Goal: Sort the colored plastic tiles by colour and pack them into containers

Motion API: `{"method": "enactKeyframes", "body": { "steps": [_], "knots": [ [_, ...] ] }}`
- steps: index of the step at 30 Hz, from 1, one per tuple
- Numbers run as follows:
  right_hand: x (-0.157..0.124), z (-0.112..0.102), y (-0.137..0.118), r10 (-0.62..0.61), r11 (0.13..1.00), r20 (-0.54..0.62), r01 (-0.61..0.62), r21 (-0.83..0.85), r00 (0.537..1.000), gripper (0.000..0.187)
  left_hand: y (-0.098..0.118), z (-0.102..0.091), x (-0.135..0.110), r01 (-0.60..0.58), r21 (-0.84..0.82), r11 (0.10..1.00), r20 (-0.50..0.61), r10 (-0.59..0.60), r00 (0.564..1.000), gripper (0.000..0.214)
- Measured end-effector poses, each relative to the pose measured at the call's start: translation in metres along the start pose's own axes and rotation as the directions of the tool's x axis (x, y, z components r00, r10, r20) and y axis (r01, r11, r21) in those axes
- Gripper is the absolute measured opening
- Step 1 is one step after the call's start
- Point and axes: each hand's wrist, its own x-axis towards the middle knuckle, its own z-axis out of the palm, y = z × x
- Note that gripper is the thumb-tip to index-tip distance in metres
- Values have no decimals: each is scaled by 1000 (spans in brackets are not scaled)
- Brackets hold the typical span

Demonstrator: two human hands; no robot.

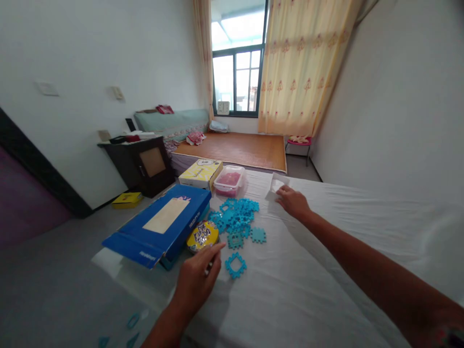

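My right hand (293, 202) reaches forward across the white cloth, its fingers closed on the near edge of a small white open-topped box (272, 192). Nearer to me, my left hand (200, 273) hovers over the cloth, fingers loosely bent and apart, with nothing visible in it. Just beyond it is a round yellow tin (203, 236). A pile of blue interlocking plastic pieces (235, 215) lies between the hands. Apart from the pile are a blue square frame piece (235, 265), a teal notched square (258, 235) and a darker teal piece (235, 240).
A big blue cardboard box (163, 222) lies left of the pile. Behind it are a yellow and white box (201, 174) and a clear tub of pink contents (229, 180). A dark cabinet (150, 162) stands at the left; a few blue pieces (133, 320) lie lower left.
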Motion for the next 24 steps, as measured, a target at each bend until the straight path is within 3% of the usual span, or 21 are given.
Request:
{"method": "enactKeyframes", "body": {
  "steps": [5,8,11,13,15,17,19,22,24],
  "knots": [
    [89,35,-10,-5,999,57,8,-50,998,21,-22,0,-32,-64,182,981,-50,74,996,33],
    [115,55,-13,1,999,61,2,-41,998,20,-38,-5,-49,-17,220,975,-104,41,994,33],
    [122,65,-23,26,1000,27,-26,-16,999,24,-46,-8,-64,78,210,975,-172,-41,984,32],
    [117,62,-43,35,994,-61,-28,102,998,31,-46,-8,-70,169,190,967,-226,-125,966,32],
    [103,51,-74,-36,933,-112,73,351,993,32,-45,-4,-72,259,165,952,-268,-209,940,35],
    [81,36,-115,-231,758,-86,235,609,969,36,-44,3,-72,323,122,938,-276,-281,919,39],
    [53,19,-157,-449,598,-35,329,731,893,47,-43,9,-69,362,67,930,-259,-334,906,44],
    [14,5,-210,-598,608,82,384,695,798,95,-43,18,-66,373,7,928,-240,-361,901,50],
    [-2,4,-232,-589,662,132,382,645,798,113,-43,21,-66,368,-19,929,-237,-362,902,52]
  ]
}}
